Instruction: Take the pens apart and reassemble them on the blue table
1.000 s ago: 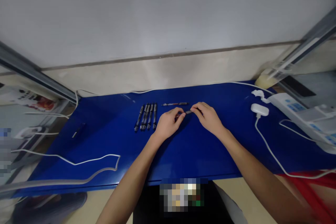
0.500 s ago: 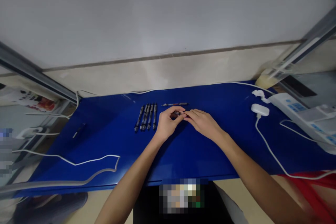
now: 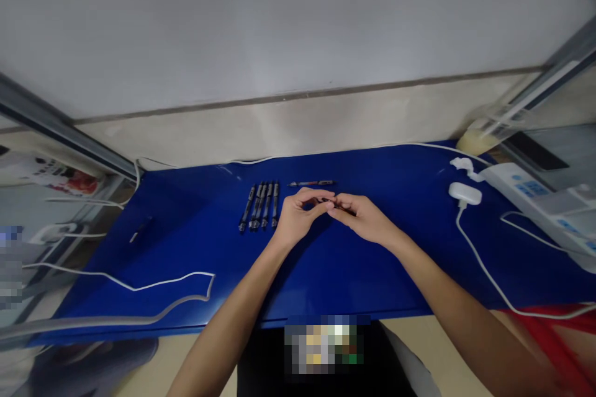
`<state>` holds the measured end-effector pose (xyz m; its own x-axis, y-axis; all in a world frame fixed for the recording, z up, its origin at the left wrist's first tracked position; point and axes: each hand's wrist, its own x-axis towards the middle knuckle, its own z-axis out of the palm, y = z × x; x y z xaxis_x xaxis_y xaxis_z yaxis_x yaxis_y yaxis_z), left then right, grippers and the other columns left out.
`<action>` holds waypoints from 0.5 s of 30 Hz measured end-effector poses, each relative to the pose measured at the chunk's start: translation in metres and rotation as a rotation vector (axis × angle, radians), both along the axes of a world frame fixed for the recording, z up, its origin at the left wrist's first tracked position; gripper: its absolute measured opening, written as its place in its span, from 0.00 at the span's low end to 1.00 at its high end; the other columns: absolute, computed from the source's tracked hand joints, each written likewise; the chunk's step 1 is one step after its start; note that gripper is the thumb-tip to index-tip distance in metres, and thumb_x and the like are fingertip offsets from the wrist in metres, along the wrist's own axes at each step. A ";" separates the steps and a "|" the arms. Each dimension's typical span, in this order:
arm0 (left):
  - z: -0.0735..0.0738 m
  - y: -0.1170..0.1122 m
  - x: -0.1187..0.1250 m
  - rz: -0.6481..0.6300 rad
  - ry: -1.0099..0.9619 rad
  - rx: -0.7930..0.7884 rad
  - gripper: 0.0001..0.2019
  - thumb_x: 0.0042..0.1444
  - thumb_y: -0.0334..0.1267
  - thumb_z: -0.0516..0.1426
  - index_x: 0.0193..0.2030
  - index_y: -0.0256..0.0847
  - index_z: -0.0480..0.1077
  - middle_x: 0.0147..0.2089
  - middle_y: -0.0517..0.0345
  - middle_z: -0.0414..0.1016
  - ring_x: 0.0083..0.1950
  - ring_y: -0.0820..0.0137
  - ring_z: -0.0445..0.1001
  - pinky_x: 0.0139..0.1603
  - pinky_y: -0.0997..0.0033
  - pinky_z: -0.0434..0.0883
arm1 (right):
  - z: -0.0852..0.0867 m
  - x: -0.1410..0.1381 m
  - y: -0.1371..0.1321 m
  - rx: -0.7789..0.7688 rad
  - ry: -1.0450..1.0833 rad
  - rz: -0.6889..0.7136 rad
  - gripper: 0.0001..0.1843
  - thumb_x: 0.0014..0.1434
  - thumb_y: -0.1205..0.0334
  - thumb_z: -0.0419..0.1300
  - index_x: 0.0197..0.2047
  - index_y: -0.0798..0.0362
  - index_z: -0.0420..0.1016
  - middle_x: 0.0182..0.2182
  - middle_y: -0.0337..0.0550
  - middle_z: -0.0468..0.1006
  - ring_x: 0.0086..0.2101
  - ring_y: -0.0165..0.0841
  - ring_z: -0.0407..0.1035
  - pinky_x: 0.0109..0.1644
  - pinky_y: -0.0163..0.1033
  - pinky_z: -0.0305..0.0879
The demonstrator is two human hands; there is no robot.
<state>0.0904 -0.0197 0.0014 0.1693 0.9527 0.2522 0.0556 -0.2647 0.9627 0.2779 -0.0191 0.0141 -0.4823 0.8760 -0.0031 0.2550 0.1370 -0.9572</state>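
My left hand is closed, its thumb and fingertips pinching one end of a dark pen. My right hand is closed on the other end, with the fingertips of both hands meeting over the blue table. Fingers cover most of the pen, so whether it is in one piece cannot be made out. Left of my hands several black pens lie side by side, pointing away from me. Just beyond my fingers another pen lies crosswise.
On the blue table, a white charging case on a cable and a white power strip lie at the right. White cables cross the left side, near a small dark object. A pale wall stands behind.
My right hand has shifted its hold, the fingers now more curled, and more of the dark pen shows between its thumb and fingers. The left hand stays nearly still.
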 end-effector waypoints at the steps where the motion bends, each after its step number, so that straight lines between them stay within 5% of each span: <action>1: -0.001 -0.001 0.000 -0.003 0.018 0.027 0.14 0.57 0.45 0.65 0.47 0.43 0.79 0.43 0.53 0.82 0.44 0.67 0.78 0.49 0.65 0.75 | 0.001 0.000 0.000 -0.099 0.063 0.026 0.17 0.65 0.46 0.59 0.36 0.52 0.71 0.21 0.31 0.57 0.21 0.26 0.51 0.24 0.35 0.47; 5: 0.006 -0.001 0.000 0.031 0.171 0.149 0.24 0.66 0.46 0.55 0.67 0.45 0.64 0.55 0.48 0.77 0.48 0.68 0.75 0.46 0.69 0.74 | 0.007 0.003 0.004 -0.361 0.385 0.012 0.20 0.63 0.41 0.57 0.36 0.51 0.69 0.22 0.30 0.49 0.20 0.26 0.43 0.24 0.35 0.46; 9: 0.025 -0.026 0.003 0.146 0.581 0.445 0.24 0.69 0.44 0.50 0.69 0.42 0.61 0.62 0.43 0.71 0.58 0.61 0.71 0.58 0.58 0.71 | 0.016 0.012 0.014 -0.354 0.569 -0.123 0.32 0.65 0.31 0.41 0.24 0.49 0.56 0.23 0.35 0.50 0.22 0.30 0.48 0.30 0.41 0.57; 13: 0.013 -0.116 0.020 0.093 0.638 0.842 0.19 0.66 0.41 0.52 0.61 0.42 0.70 0.44 0.48 0.80 0.46 0.62 0.77 0.51 0.57 0.75 | 0.019 0.027 0.022 -0.260 0.535 -0.282 0.34 0.62 0.27 0.32 0.22 0.48 0.44 0.21 0.35 0.46 0.22 0.32 0.45 0.30 0.43 0.55; 15: -0.015 -0.177 0.028 0.046 0.699 0.726 0.15 0.65 0.42 0.53 0.55 0.48 0.75 0.39 0.54 0.81 0.42 0.63 0.78 0.51 0.57 0.77 | 0.017 0.034 0.025 -0.217 0.505 -0.298 0.32 0.64 0.30 0.33 0.22 0.48 0.41 0.20 0.35 0.45 0.22 0.33 0.45 0.30 0.43 0.55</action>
<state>0.1185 -0.1965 -0.0136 0.4682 0.6172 0.6323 0.5705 -0.7576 0.3171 0.3116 0.0057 0.0313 -0.2061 0.9781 -0.0309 -0.2393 -0.0810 -0.9676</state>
